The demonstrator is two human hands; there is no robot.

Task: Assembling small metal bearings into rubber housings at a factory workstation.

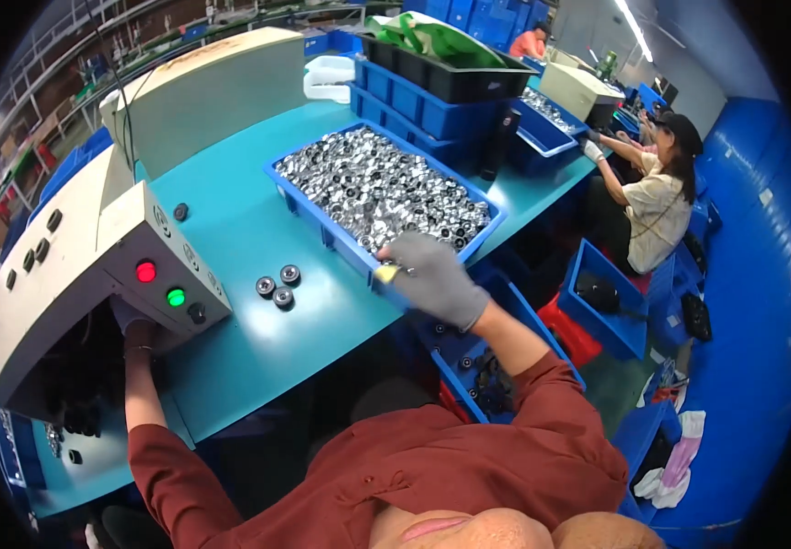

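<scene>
Left hand (pixel 128 316) half-hidden in machine (pixel 89 265), right hand (pixel 434 276) curled: I cannot tell either's hold.

Legible text: none. Small oval markings (pixel 191 257) are borne on the front panel of the pale machine housing (pixel 75 247), at nine to ten o'clock; their content cannot be made out. No brand, number or sign can be read on anything else at any hour.

I am working in a factory: a machine (pixel 121 233), parts bin (pixel 336 242) and co-worker (pixel 659 203) are lining the bench (pixel 322 320).
</scene>
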